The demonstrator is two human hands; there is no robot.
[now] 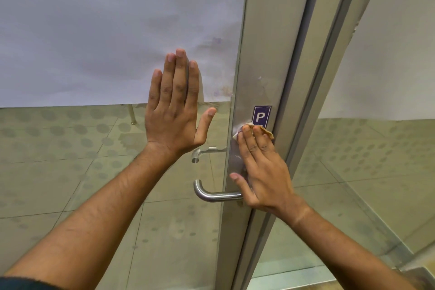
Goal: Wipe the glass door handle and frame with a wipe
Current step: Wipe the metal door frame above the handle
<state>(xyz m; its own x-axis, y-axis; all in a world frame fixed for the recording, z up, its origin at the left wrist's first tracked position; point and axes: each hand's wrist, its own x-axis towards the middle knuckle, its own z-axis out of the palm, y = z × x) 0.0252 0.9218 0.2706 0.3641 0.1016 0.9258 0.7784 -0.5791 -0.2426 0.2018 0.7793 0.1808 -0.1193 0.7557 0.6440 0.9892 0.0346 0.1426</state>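
My right hand point(263, 167) lies flat on the grey metal door frame point(270, 42), pressing a small crumpled wipe point(237, 133) under its fingertips just below a purple "P" sticker point(261, 114). The palm covers the handle's plate. A steel lever handle point(211, 194) sticks out to the left below that hand. My left hand point(175, 106) rests flat on the glass pane point(94, 172), fingers together and pointing up, holding nothing.
A second handle point(204, 152) shows through the glass on the far side. Beyond the glass are a tiled floor and a white wall point(94, 30). A fixed glass panel point(364, 172) stands to the right of the frame.
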